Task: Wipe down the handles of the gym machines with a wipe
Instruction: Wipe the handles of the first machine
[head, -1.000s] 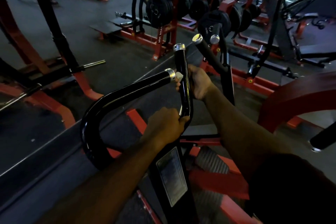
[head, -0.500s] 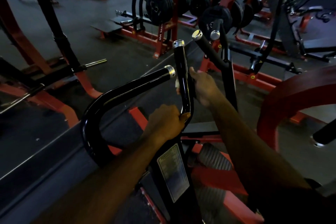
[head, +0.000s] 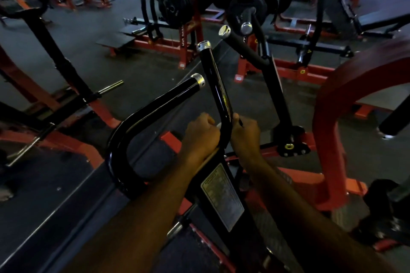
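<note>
Black upright handle [head: 218, 88]: right hand [head: 245, 134] had slid from mid-bar down to the bend, curled round it, level with left hand [head: 200, 134] gripping opposite. Wipe hidden now, presumably under right palm. Upper stretch likely wiped; curved handle [head: 155, 106] still pending.

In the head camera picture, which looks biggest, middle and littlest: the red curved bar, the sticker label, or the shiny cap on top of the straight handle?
1. red curved bar, largest, though being near the camera helps.
2. sticker label.
3. shiny cap on the upright handle, smallest; it sits farther away.
</note>
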The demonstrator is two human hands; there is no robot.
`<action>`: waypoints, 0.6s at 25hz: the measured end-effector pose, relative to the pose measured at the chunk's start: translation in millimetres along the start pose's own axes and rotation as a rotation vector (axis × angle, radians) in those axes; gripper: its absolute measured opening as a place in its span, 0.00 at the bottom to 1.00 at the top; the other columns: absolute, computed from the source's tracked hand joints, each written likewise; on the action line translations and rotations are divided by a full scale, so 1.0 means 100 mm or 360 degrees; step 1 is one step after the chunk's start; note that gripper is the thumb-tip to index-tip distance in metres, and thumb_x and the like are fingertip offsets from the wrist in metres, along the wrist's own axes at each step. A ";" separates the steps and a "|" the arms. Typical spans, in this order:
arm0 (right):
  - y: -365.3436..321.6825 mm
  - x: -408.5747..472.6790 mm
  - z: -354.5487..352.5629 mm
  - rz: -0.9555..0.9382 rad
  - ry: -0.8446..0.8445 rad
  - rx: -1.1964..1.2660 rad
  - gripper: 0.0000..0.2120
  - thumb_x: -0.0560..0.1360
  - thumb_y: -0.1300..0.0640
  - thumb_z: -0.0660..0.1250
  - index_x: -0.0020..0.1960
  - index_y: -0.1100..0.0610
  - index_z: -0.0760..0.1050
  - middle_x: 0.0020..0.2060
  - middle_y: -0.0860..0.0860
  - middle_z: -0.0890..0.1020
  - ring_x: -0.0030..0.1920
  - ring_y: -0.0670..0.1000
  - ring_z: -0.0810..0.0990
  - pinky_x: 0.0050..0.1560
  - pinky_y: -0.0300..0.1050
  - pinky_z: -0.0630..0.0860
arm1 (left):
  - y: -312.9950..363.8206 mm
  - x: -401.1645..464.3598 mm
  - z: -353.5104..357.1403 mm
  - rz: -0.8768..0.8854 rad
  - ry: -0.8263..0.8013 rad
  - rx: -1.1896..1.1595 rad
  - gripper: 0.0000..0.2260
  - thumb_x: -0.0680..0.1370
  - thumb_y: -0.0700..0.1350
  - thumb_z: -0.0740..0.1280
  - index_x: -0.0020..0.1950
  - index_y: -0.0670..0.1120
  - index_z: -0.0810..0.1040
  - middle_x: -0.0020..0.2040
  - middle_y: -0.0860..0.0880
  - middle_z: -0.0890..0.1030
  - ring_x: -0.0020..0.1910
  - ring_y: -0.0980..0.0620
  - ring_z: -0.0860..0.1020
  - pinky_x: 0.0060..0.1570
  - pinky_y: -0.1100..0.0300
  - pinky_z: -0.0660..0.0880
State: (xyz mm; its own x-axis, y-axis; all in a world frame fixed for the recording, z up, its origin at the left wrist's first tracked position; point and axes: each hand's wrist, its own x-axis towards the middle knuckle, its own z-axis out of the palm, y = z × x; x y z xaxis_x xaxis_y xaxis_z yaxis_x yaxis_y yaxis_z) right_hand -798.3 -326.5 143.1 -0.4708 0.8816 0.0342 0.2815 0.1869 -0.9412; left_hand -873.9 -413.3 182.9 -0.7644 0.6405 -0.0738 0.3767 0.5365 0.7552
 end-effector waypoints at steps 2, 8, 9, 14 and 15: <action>-0.13 0.22 0.04 0.0096 0.0053 0.0192 0.20 0.79 0.54 0.58 0.36 0.63 0.82 0.33 0.56 0.84 0.35 0.54 0.83 0.39 0.51 0.79 | -0.01 0.00 0.01 0.0046 -0.0041 -0.0040 0.09 0.77 0.42 0.63 0.57 0.47 0.76 0.53 0.47 0.81 0.53 0.46 0.79 0.52 0.55 0.74; -0.58 0.33 0.02 -0.0207 0.0068 -0.0352 0.18 0.82 0.58 0.58 0.37 0.64 0.76 0.34 0.53 0.80 0.36 0.52 0.77 0.36 0.39 0.66 | -0.01 -0.03 -0.02 0.0093 -0.0079 -0.0097 0.16 0.77 0.37 0.60 0.64 0.45 0.74 0.56 0.46 0.80 0.56 0.46 0.79 0.53 0.56 0.75; -0.48 0.15 0.00 -0.0140 0.0081 -0.0421 0.15 0.81 0.60 0.59 0.41 0.65 0.78 0.36 0.54 0.80 0.37 0.52 0.76 0.36 0.38 0.64 | -0.01 -0.04 -0.04 0.0091 -0.0102 -0.0136 0.16 0.77 0.37 0.60 0.64 0.46 0.74 0.55 0.48 0.80 0.55 0.47 0.79 0.53 0.56 0.75; -0.16 -0.45 -0.01 -0.0129 0.0057 -0.0430 0.07 0.73 0.70 0.59 0.47 0.64 0.74 0.37 0.55 0.78 0.38 0.57 0.78 0.35 0.43 0.68 | 0.00 -0.07 -0.08 0.0106 -0.0200 -0.0141 0.14 0.73 0.43 0.61 0.57 0.50 0.76 0.52 0.49 0.81 0.52 0.48 0.79 0.56 0.50 0.77; -0.22 -0.44 -0.01 -0.0173 0.0116 -0.0441 0.06 0.74 0.70 0.60 0.47 0.63 0.73 0.36 0.53 0.77 0.36 0.53 0.76 0.34 0.38 0.68 | 0.01 -0.09 -0.10 0.0098 -0.0206 -0.0127 0.15 0.70 0.45 0.59 0.55 0.50 0.76 0.51 0.48 0.81 0.51 0.46 0.80 0.56 0.48 0.77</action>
State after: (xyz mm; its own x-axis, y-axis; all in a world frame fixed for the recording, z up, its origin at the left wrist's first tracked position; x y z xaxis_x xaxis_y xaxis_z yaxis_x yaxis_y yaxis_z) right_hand -783.3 -369.4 162.4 -0.4520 0.8770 0.1632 0.4550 0.3840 -0.8034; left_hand -872.3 -423.8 190.7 -0.6654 0.7390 -0.1053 0.3739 0.4521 0.8098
